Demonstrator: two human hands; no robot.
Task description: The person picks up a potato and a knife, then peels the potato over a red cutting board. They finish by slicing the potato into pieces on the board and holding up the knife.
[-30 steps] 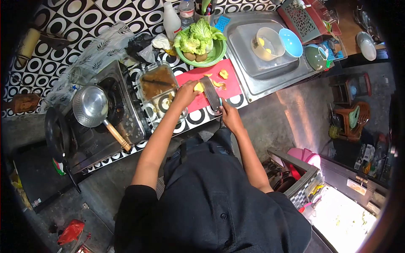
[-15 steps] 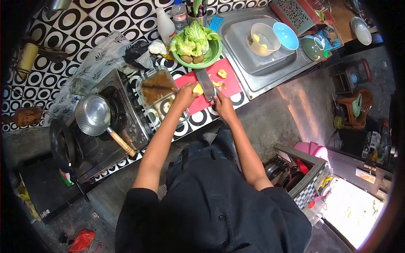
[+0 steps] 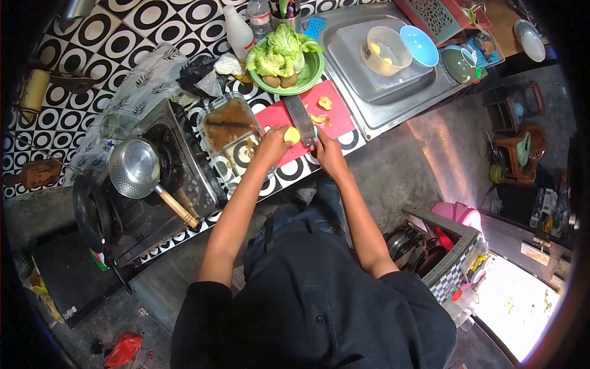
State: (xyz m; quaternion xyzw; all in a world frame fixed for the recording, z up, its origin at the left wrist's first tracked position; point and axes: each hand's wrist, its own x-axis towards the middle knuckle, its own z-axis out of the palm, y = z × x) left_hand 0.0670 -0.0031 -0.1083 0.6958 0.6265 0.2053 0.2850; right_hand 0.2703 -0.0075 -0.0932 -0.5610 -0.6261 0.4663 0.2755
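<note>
Head view looks straight down: the left hand (image 3: 272, 145) pinches a yellow potato piece (image 3: 292, 134) at the near edge of the red cutting board (image 3: 335, 120), while the right hand (image 3: 327, 154) grips the handle of a cleaver (image 3: 301, 114) whose blade lies flat on the board, just beside that piece. Both hands sit close together over the patterned surface (image 3: 289, 172); a glass dish (image 3: 230, 132) stands left of them and a green bowl of lettuce (image 3: 284, 58) sits beyond the board.
</note>
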